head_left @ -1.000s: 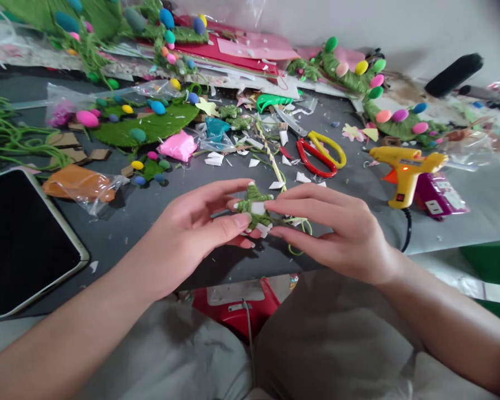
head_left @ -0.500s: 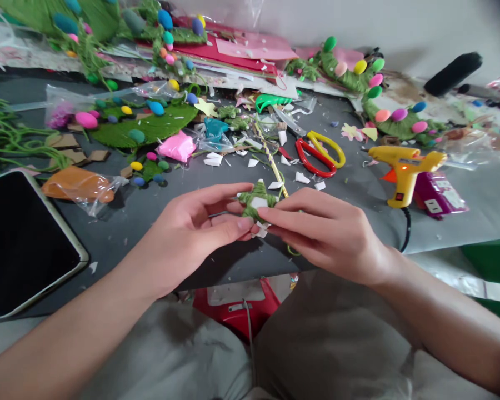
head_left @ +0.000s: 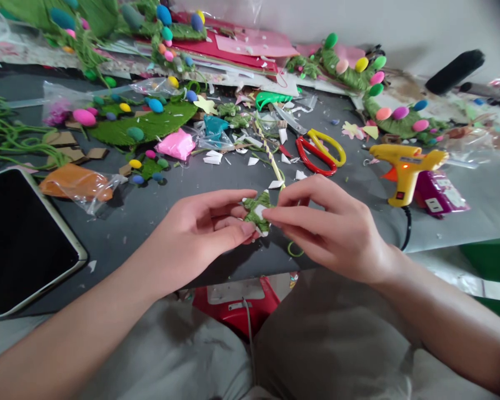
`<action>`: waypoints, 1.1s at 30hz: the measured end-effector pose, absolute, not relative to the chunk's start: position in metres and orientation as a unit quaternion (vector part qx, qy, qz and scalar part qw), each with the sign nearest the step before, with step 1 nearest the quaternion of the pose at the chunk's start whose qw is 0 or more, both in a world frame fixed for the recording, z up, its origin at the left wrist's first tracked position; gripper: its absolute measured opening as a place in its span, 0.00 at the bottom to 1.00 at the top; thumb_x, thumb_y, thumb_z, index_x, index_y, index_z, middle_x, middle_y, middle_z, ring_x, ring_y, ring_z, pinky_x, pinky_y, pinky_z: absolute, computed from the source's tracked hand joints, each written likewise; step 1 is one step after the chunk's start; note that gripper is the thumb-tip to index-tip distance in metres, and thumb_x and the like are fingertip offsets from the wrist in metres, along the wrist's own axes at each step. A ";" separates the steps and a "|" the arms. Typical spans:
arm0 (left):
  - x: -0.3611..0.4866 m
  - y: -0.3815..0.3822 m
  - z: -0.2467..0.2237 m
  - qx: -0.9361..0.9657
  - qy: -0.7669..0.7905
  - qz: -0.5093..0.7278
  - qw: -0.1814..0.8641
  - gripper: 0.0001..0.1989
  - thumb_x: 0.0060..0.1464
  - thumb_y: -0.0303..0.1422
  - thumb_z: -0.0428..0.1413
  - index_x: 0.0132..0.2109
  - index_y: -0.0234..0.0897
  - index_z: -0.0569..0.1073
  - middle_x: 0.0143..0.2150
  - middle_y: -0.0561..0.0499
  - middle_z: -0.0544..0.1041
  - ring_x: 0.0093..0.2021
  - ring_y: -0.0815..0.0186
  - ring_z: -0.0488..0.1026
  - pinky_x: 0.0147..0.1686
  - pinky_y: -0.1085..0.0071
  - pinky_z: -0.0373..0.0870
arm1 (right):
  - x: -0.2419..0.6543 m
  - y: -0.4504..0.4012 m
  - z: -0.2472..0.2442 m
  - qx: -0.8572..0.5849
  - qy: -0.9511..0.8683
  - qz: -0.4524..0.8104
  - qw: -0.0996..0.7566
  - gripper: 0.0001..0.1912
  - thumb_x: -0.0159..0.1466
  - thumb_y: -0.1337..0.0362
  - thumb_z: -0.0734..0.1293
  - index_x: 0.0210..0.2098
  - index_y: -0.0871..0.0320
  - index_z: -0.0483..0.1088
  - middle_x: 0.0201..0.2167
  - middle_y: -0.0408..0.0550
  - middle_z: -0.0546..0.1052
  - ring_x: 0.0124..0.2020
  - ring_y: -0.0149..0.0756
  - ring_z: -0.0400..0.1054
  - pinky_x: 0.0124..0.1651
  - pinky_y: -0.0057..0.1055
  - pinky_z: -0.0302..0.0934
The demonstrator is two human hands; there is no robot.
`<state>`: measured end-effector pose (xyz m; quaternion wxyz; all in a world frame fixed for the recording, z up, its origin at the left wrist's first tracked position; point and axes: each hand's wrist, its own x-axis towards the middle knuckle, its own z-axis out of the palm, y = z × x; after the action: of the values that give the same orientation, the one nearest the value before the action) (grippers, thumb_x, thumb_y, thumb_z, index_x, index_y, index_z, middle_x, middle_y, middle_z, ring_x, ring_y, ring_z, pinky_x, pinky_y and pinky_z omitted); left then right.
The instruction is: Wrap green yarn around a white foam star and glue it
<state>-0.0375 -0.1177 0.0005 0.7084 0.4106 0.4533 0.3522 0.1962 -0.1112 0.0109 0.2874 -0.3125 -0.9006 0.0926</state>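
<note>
A small white star (head_left: 253,218) partly wrapped in green yarn is between my hands, above the front of the dark table. My left hand (head_left: 200,230) pinches its left side between thumb and fingers. My right hand (head_left: 329,222) has its fingertips closed at the star's right side, where the yarn strand is too small to make out. A loop of green yarn (head_left: 295,250) hangs below my right fingers. White paper scraps (head_left: 213,157) and red and yellow scissors (head_left: 316,155) lie beyond my hands.
A tablet (head_left: 25,244) lies at the left, near an orange clay packet (head_left: 77,183). At the right a yellow glue gun (head_left: 406,166) stands with its light on, beside a purple packet (head_left: 441,194). Green leaf shapes (head_left: 150,125) with coloured balls and a pink packet (head_left: 177,144) lie farther back.
The star has turned and sits slightly lower between my hands. My right index finger has lifted and bent, and the right fingertips have shifted along the star's edge.
</note>
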 end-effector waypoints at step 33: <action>-0.048 -0.118 0.001 0.383 0.356 0.321 0.790 0.15 0.59 0.30 0.66 0.52 0.44 0.83 0.42 0.49 0.83 0.37 0.69 0.79 0.37 0.76 0.78 | 0.204 -0.110 0.023 -0.240 -0.919 0.114 0.291 0.22 0.61 0.72 0.64 0.55 0.59 0.76 0.52 0.58 0.74 0.52 0.45 0.71 0.53 0.48 0.70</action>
<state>-0.0482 -0.1182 0.0012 0.7896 0.3829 0.3565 0.3207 0.2040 -0.1105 0.0229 0.2909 -0.2403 -0.9190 0.1145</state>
